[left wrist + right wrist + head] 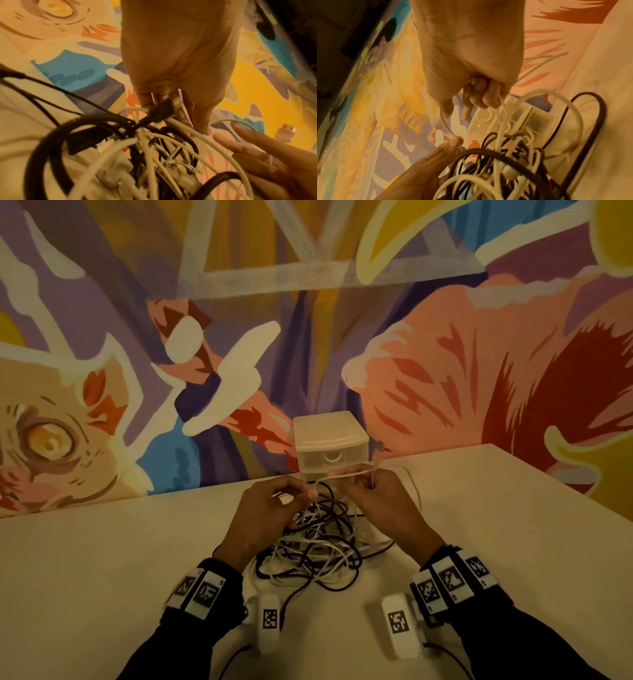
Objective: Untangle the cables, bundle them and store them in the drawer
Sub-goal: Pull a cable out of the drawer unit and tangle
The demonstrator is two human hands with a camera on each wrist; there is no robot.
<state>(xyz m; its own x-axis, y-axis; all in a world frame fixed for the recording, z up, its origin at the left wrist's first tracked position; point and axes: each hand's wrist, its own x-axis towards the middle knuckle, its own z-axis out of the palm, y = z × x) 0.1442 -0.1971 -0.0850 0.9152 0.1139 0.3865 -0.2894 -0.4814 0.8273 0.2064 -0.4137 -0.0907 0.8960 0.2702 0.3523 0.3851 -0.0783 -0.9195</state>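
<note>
White cable (346,474) between both hands (322,508)

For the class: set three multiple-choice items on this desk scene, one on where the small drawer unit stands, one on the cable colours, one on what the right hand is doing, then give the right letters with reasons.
1. Where does the drawer unit stand?
A. at the table's far edge by the mural wall, beyond the hands
B. at the table's near edge, under the wrists
C. on the floor

2. What colours are the tangled cables?
A. all red
B. white and dark
C. all green

3. What is the right hand doing?
A. lying flat on the table
B. pulling a drawer handle
C. gripping a white cable

Answers:
1 A: the head view shows the unit behind the cable heap, against the wall.
2 B: pale and dark strands cross in the heap.
3 C: the right wrist view shows fingers curled round the white strand.
</note>
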